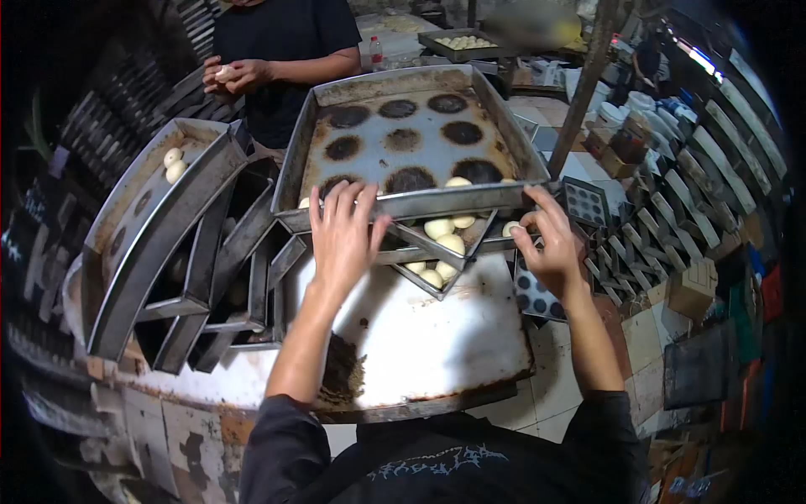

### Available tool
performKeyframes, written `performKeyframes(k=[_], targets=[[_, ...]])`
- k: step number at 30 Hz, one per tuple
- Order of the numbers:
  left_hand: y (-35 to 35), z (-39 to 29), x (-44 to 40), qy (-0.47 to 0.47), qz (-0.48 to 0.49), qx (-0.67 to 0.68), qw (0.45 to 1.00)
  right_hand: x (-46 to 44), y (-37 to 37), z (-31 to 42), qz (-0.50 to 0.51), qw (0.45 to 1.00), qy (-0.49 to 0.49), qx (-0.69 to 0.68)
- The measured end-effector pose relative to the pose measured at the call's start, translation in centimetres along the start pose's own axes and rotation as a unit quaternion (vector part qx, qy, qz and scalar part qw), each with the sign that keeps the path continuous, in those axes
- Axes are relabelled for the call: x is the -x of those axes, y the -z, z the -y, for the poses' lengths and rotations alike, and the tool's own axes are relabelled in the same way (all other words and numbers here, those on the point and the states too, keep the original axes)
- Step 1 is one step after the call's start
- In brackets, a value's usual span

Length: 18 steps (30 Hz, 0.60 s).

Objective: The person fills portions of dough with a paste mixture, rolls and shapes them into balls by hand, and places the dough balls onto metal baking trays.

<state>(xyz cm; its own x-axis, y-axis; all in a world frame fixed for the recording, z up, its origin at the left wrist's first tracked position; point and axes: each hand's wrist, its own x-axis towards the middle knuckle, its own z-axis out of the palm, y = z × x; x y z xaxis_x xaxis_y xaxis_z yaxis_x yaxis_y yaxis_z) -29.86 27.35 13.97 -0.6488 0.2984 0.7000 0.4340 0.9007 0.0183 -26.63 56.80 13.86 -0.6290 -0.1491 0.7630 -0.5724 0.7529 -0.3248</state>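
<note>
A large metal baking tray (403,139) with dark round marks sits on top of stacked trays. My left hand (342,223) lies over its front rim, fingers spread and thumb apart. My right hand (550,239) is at the front right corner, index finger by the rim and thumb below, with a gap between them. One pale dough ball (510,228) shows beside my right thumb; I cannot tell whether they touch. Another dough ball (457,181) lies just inside the front wall. More dough balls (451,244) show in the crossed lower tray (430,287).
At left, a tilted tray (126,197) holds dough balls (175,165) atop a staggered stack. Across from me a person (281,59) holds dough. A white worktable (420,353) stands before me. A post (583,88) and many stacked trays (672,197) are at right.
</note>
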Motion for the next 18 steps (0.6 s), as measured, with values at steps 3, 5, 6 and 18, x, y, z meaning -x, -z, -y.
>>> performKeyframes(k=[3,5,6,18], targets=[[-2.7,-0.2,-2.5,0.003,-0.036,-0.048,0.998,-0.5,-0.2,-0.9,0.006,0.997,-0.013,-0.076],[-4.0,-0.9,-3.6,0.005,-0.065,-0.046,0.997,-1.5,-1.8,-1.4,0.031,0.987,-0.013,-0.160],[-4.5,-1.3,-4.2,0.004,-0.077,-0.050,0.996,-2.9,-2.6,-1.0,0.106,0.975,-0.004,-0.196],[4.6,-9.3,11.7,0.232,-0.008,0.452,0.861,-6.7,-13.0,-1.7,0.345,0.888,-0.067,-0.295]])
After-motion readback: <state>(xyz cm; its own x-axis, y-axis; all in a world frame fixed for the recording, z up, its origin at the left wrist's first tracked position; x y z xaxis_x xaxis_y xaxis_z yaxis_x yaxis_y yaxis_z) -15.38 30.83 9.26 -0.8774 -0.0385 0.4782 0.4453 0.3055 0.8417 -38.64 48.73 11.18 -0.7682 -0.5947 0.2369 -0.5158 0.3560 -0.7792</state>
